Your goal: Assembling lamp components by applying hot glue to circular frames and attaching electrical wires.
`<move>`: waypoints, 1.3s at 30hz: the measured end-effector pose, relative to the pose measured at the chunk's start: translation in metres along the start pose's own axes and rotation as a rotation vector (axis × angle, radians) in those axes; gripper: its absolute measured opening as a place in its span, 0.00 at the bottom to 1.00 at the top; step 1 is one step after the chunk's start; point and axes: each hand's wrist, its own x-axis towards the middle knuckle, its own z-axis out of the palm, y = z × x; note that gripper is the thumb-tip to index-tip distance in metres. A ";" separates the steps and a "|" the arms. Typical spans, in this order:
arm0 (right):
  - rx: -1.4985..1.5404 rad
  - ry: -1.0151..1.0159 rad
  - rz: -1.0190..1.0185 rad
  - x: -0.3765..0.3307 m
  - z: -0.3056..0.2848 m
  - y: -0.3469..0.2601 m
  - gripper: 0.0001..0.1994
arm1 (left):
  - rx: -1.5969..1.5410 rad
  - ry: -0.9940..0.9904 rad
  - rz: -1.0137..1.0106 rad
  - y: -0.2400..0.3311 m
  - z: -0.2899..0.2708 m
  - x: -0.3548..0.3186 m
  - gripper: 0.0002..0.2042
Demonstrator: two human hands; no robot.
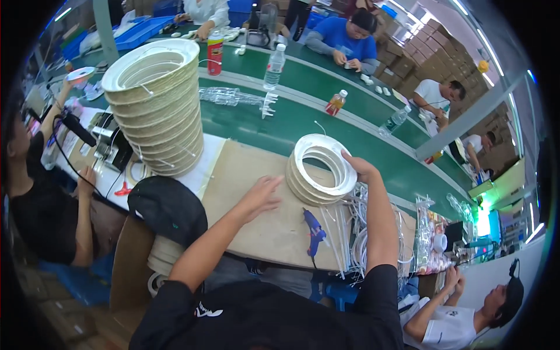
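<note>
A short stack of cord-wrapped rings [296, 185] with a white top rim stands on the brown board [245, 156] in front of me. My right hand [363, 168] grips its right side, a finger lying over the rim; the other fingers are partly hidden. To the left of the stack, my left hand [262, 197] is open and apart from it, with fingers spread and nothing in them. Between my forearms lies a blue glue gun [314, 232]. White strips [333, 236] and coiled white cable [360, 236] lie beneath my right forearm.
A tall stack of similar rings [157, 116] stands at the left, with a black cap [167, 210] below it. Across the green conveyor [245, 123] are a clear bottle [275, 67], a red can [214, 53] and a drink bottle [336, 103]. Several people work around it.
</note>
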 end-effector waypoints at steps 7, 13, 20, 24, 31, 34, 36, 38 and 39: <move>0.013 -0.205 -0.233 0.001 0.061 -0.051 0.38 | 0.192 0.132 -0.029 0.020 0.010 0.028 0.50; -0.125 -0.478 -0.273 -0.032 0.120 -0.074 0.47 | 0.288 0.306 0.030 0.032 -0.066 -0.005 0.43; -0.304 -0.571 -0.261 -0.070 0.125 -0.070 0.45 | 0.208 0.256 0.201 0.032 -0.102 -0.034 0.38; -0.616 -0.009 -0.694 -0.129 0.091 -0.058 0.33 | 0.506 0.155 0.709 0.042 -0.094 -0.126 0.22; -0.186 -0.372 -1.268 -0.332 0.075 0.025 0.43 | 0.497 -0.393 1.280 0.045 -0.058 -0.304 0.30; -0.352 -0.513 -1.534 -0.334 0.131 0.023 0.39 | 0.471 -0.331 1.335 0.022 -0.060 -0.318 0.38; -0.208 -0.470 -1.443 -0.330 0.166 0.032 0.35 | 0.404 -0.347 1.273 0.009 -0.069 -0.329 0.36; -0.182 -0.485 -1.120 -0.324 0.191 0.032 0.31 | 0.378 -0.381 1.176 0.010 -0.085 -0.336 0.35; -0.200 -0.526 -1.077 -0.318 0.201 0.031 0.29 | 0.278 -0.600 0.968 0.019 -0.089 -0.330 0.18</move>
